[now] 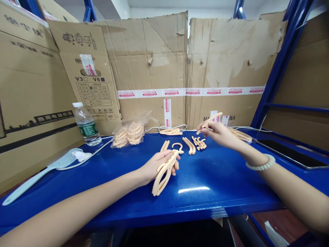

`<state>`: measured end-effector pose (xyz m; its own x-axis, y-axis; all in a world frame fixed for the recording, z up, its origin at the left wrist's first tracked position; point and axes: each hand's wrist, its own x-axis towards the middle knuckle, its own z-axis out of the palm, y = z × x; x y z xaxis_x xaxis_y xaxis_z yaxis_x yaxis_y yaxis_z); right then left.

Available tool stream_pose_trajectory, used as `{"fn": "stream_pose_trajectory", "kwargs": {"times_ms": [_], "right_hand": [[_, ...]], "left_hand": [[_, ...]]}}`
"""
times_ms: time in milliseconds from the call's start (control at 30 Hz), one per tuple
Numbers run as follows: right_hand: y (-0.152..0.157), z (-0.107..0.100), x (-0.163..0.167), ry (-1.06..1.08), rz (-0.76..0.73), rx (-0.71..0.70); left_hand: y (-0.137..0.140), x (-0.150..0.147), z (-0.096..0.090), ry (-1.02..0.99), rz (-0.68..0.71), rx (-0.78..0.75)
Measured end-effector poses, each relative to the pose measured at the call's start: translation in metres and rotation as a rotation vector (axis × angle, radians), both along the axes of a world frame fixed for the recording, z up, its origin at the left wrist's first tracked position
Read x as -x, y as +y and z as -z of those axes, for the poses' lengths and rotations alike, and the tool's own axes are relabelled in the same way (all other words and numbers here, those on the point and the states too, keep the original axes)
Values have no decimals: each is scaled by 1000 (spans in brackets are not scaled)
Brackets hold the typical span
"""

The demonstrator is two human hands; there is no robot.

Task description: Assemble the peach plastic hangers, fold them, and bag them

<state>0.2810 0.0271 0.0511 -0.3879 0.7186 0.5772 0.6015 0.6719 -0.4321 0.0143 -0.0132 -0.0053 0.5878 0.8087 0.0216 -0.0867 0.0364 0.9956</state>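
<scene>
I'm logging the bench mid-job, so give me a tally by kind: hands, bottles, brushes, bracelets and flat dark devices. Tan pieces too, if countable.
Hands: 2, the left hand and right hand
Bottle: 1
Brush: 1
Bracelet: 1
Flat dark device: 1
Total: 6
Tan pieces overlap too much to count.

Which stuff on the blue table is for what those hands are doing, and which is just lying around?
Probably for the job:
peach folding-hanger frame in the left hand
thin peach piece in the right hand
hook pieces
curved strips
clear bag of peach parts

Probably just lying around:
plastic bottle
pale blue hairbrush
smartphone
</scene>
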Motion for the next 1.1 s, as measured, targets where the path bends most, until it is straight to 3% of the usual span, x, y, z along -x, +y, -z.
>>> {"fn": "stream_pose_trajectory", "kwargs": {"times_ms": [100, 167, 333, 467, 567, 667, 700, 767, 833, 900, 967, 1100], "right_hand": [[23, 4, -21, -209, 172, 322], [33, 11, -28, -300, 258, 439], [44, 23, -30, -389, 441, 586], [49, 28, -35, -453, 435, 579], [49, 27, -35, -499, 464, 478], [34, 23, -20, -454, 442, 199], [24, 21, -10, -409, 364, 48], [-2, 18, 13, -321, 43, -193], [-30, 19, 37, -333, -261, -297], [-51, 25, 57, -459, -415, -338], [-61, 34, 69, -567, -447, -410], [-57, 48, 74, -623, -356, -559]], "left_hand": [[-1, 0, -5, -76, -5, 77], [-1, 1, -7, -113, -21, 120], [1, 3, -8, -154, -73, 121], [3, 4, -5, -177, -84, 111], [6, 5, -3, -193, -103, 97], [9, 6, -3, -227, -144, 79], [9, 6, -4, -239, -158, 72], [9, 5, -5, -261, -184, 61], [7, 5, -7, -286, -213, 60], [5, 5, -9, -307, -242, 74], [3, 5, -11, -319, -266, 102], [2, 4, -9, -335, -295, 123]]}}
